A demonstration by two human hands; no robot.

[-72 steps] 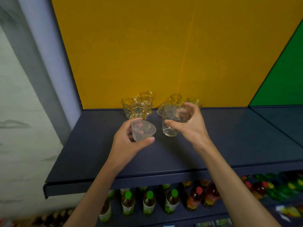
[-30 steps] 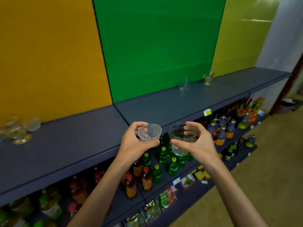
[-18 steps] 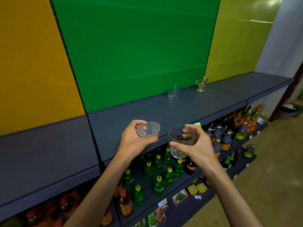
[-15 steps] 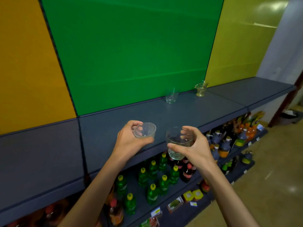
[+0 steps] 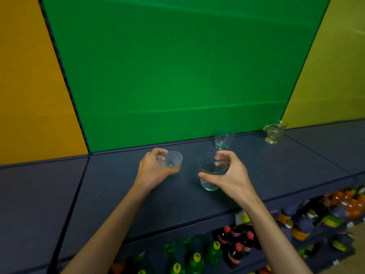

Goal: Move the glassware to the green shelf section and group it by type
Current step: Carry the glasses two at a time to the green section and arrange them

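Two hands [image 5: 152, 171] [image 5: 231, 175] grip glasses [image 5: 170, 160] [image 5: 210, 175] over dark shelf [image 5: 118, 184] — green panel [image 5: 167, 76] behind, bottles [image 5: 215, 252] seemingly below.

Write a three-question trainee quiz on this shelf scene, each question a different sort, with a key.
1. True or false: the left hand grips a small ribbed clear glass cup.
2. Multiple choice: the patterned clear glass tumbler in the right hand best matches which piece already on the dark blue shelf before the green back panel? A) the upright clear cut-glass tumbler B) the footed yellowish glass dish C) a bottle
3. Fill in: the footed dish stands near the panel's ____ edge.

Key: 1 true; 2 A; 3 right
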